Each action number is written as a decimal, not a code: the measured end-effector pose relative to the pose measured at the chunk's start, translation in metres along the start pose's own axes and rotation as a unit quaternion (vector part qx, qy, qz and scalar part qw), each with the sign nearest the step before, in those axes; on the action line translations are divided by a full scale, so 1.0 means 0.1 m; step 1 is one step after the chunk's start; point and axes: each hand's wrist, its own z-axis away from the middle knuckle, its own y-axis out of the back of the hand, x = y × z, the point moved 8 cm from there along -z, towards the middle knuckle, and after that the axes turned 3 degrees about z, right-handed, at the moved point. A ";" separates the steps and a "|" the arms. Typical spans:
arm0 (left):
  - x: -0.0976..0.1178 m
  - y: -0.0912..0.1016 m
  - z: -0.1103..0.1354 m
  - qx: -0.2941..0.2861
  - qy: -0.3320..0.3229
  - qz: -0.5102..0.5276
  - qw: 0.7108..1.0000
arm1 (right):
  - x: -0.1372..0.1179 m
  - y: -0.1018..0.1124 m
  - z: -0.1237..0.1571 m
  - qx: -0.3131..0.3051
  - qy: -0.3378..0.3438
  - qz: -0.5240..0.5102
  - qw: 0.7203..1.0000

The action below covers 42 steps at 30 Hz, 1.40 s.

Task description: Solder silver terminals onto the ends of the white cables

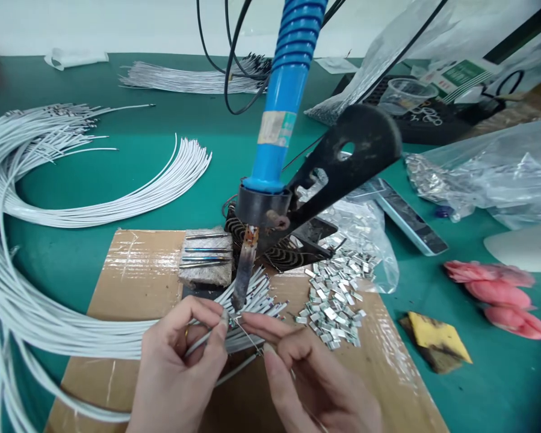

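Head view shows me both hands meeting under the soldering iron, which hangs tip-down from its black stand over the cardboard. My left hand pinches a white wire between thumb and forefinger, its end raised to the scorched tip. My right hand pinches a thin strand, probably solder, aimed at the same spot. I judge this goes best with the wire end steady against the tip, the strand fed sparingly and fingers kept back from the heat. The wire is slim, white-sheathed and gently bowed, one of many fanned across the cardboard beside a heap of metal clips.
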 end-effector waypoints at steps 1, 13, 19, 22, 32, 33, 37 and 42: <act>-0.01 0.01 -0.01 -0.006 -0.003 -0.002 1.000 | 0.01 -0.01 -0.01 -0.001 -0.006 -0.012 1.000; 0.05 -0.05 -0.04 0.024 0.004 0.011 1.000 | 0.01 -0.01 -0.05 0.005 -0.007 -0.026 1.000; 0.05 -0.03 -0.08 -0.003 -0.032 -0.017 0.999 | 0.01 -0.02 -0.05 0.001 -0.015 -0.017 1.000; 0.06 -0.03 -0.08 -0.005 -0.040 -0.017 0.999 | 0.01 -0.02 -0.05 0.007 -0.011 -0.018 1.000; 0.09 -0.05 -0.07 -0.002 -0.038 -0.026 0.999 | 0.01 -0.01 -0.06 0.015 -0.023 -0.036 0.999; 0.10 -0.06 -0.07 -0.007 -0.040 -0.027 0.999 | 0.01 -0.01 -0.06 0.017 -0.027 -0.034 0.999; 0.12 -0.06 -0.07 0.005 -0.038 -0.020 0.999 | 0.00 -0.01 -0.06 0.020 -0.039 -0.034 0.998; 0.18 -0.10 -0.07 -0.008 -0.033 -0.010 0.999 | -0.01 0.00 -0.07 0.020 -0.041 -0.043 0.998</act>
